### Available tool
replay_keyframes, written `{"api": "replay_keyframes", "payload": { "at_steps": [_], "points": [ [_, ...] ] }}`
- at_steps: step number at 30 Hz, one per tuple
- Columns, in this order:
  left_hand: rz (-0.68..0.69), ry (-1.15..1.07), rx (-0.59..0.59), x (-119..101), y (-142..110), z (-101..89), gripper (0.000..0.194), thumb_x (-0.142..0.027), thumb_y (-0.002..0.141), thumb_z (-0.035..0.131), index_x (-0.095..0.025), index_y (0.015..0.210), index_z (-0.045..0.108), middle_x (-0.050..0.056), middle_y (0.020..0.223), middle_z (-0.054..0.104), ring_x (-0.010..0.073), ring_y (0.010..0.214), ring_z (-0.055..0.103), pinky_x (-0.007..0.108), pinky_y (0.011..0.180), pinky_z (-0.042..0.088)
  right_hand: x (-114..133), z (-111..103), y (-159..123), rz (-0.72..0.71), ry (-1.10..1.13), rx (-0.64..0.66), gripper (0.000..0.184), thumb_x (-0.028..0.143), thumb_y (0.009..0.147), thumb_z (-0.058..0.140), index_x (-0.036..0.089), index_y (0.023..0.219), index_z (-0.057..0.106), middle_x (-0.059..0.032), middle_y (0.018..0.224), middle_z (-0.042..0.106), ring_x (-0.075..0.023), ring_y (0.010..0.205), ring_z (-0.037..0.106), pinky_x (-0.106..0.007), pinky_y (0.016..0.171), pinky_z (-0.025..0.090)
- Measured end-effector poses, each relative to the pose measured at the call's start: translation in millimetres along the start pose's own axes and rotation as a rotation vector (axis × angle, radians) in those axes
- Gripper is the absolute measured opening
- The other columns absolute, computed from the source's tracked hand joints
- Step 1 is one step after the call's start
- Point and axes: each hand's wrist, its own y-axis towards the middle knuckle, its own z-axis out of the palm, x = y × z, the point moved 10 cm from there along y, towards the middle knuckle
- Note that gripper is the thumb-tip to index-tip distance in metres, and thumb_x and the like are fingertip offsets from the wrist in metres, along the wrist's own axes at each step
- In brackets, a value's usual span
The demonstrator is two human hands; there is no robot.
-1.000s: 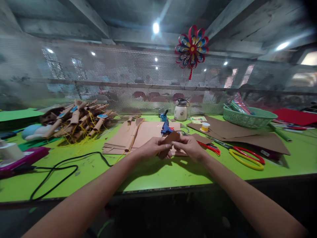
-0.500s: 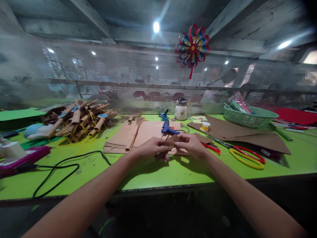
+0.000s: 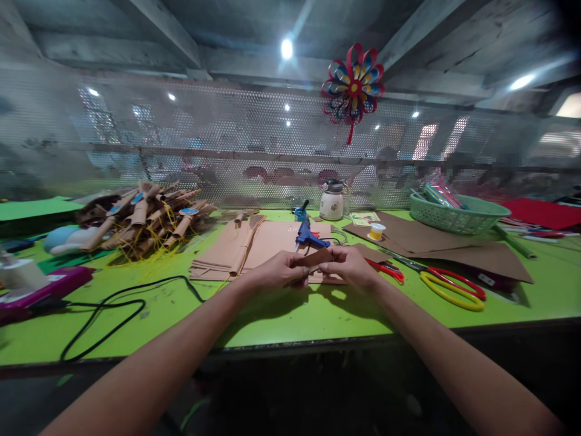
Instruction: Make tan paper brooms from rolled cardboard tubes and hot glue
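Observation:
Between both hands, a small piece of brown paper is held above the green table. My left hand pinches its left part, and my right hand grips its right end between thumb and fingers. Part of the paper is hidden by the fingers. Just beyond the hands, a blue glue gun rests on a stack of brown paper sheets. A rolled paper bundle with a frayed top lies on the stack's left. Red-handled scissors lie beside my right hand.
Large scissors with red and yellow handles lie to the right, near dark brown sheets and a green basket. A spool and a white bottle stand behind. Left are piled paper rolls and a black cord.
The brown paper has turned between my fingers, from an upward-pointing corner to a flatter, narrower strip. Both hands stay in nearly the same place. Nothing else on the table has moved.

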Motion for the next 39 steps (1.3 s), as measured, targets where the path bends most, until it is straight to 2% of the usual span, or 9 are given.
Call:
{"api": "replay_keyframes", "payload": {
  "at_steps": [7, 11, 16, 20, 24, 28, 31, 34, 39],
  "points": [
    [0.020, -0.022, 0.096, -3.8, -4.2, 7.1, 0.035, -0.038, 0.087, 0.053, -0.011, 0.108, 0.059, 0.003, 0.067, 0.063, 0.0074, 0.048, 0.050, 0.020, 0.047, 0.035, -5.1, 2.3, -1.6, 0.030, 0.050, 0.038, 0.015, 0.018, 0.069, 0.070, 0.019, 0.083, 0.066, -0.0027, 0.076, 0.063, -0.0133, 0.064, 0.057, -0.034, 0.069, 0.048],
    [0.028, -0.116, 0.147, -4.7, -6.1, 10.8, 0.032, -0.035, 0.087, 0.054, -0.009, 0.104, 0.061, 0.007, 0.071, 0.067, 0.0064, 0.047, 0.050, 0.019, 0.046, 0.033, -2.3, 5.7, -2.8, 0.041, 0.112, 0.048, 0.029, 0.015, 0.066, 0.069, 0.021, 0.095, 0.065, -0.0045, 0.089, 0.065, -0.0174, 0.075, 0.062, -0.036, 0.074, 0.050],
    [-0.004, -0.238, 0.182, 0.7, -5.7, 14.0, 0.034, -0.033, 0.085, 0.056, -0.009, 0.109, 0.059, 0.014, 0.087, 0.069, 0.0155, 0.068, 0.064, 0.022, 0.056, 0.043, 1.2, 2.5, -2.1, 0.035, 0.135, -0.004, 0.040, 0.016, 0.063, 0.072, 0.023, 0.101, 0.064, -0.0045, 0.093, 0.066, -0.0186, 0.077, 0.062, -0.035, 0.073, 0.050],
    [0.029, -0.333, 0.017, 2.7, -0.5, 1.4, 0.035, -0.033, 0.078, 0.066, -0.010, 0.103, 0.059, 0.013, 0.089, 0.069, 0.0162, 0.072, 0.064, 0.025, 0.063, 0.047, -1.3, 0.7, 0.2, 0.027, 0.165, -0.022, 0.035, 0.029, 0.068, 0.074, 0.021, 0.100, 0.062, -0.0039, 0.084, 0.066, -0.0156, 0.070, 0.060, -0.033, 0.070, 0.050],
    [0.075, -0.422, -0.143, 5.2, 3.8, -6.8, 0.041, -0.036, 0.069, 0.074, -0.011, 0.097, 0.056, 0.010, 0.087, 0.068, 0.0174, 0.074, 0.065, 0.031, 0.071, 0.049, 1.9, -3.3, 3.6, -0.073, -0.011, -0.067, 0.027, 0.038, 0.068, 0.075, 0.016, 0.077, 0.063, -0.0026, 0.070, 0.063, -0.0147, 0.065, 0.058, -0.033, 0.068, 0.048],
    [0.085, -0.354, -0.164, 5.4, 5.9, -3.5, 0.042, -0.036, 0.073, 0.070, -0.012, 0.104, 0.054, 0.011, 0.089, 0.068, 0.0162, 0.070, 0.064, 0.028, 0.064, 0.048, 1.9, -8.4, 3.0, -0.093, -0.063, -0.139, 0.028, 0.042, 0.068, 0.074, 0.018, 0.068, 0.061, -0.0005, 0.062, 0.060, -0.0144, 0.058, 0.055, -0.033, 0.063, 0.049],
    [0.094, -0.278, -0.150, 4.4, 5.5, -1.4, 0.035, -0.032, 0.075, 0.068, -0.011, 0.100, 0.057, 0.010, 0.086, 0.067, 0.0135, 0.066, 0.061, 0.024, 0.060, 0.045, -1.0, -2.1, 1.3, -0.042, -0.015, -0.099, 0.027, 0.043, 0.070, 0.072, 0.019, 0.072, 0.060, -0.0006, 0.065, 0.060, -0.0147, 0.060, 0.057, -0.033, 0.063, 0.049],
    [0.097, -0.197, -0.173, 5.9, 4.6, -2.3, 0.027, -0.032, 0.078, 0.063, -0.011, 0.096, 0.058, 0.006, 0.072, 0.064, 0.0111, 0.055, 0.057, 0.022, 0.054, 0.043, -2.2, 6.0, 0.0, -0.020, -0.038, -0.050, 0.025, 0.041, 0.072, 0.071, 0.019, 0.073, 0.059, -0.0001, 0.067, 0.059, -0.0145, 0.062, 0.057, -0.032, 0.064, 0.048],
    [0.086, -0.153, -0.200, 10.8, 6.0, -1.1, 0.028, -0.035, 0.083, 0.057, -0.014, 0.100, 0.055, 0.000, 0.061, 0.058, 0.0103, 0.050, 0.054, 0.022, 0.051, 0.041, -5.5, 9.7, 1.5, -0.033, -0.123, -0.040, 0.024, 0.040, 0.073, 0.069, 0.019, 0.076, 0.058, -0.0012, 0.072, 0.059, -0.0154, 0.067, 0.057, -0.032, 0.065, 0.048]
  ]
}}
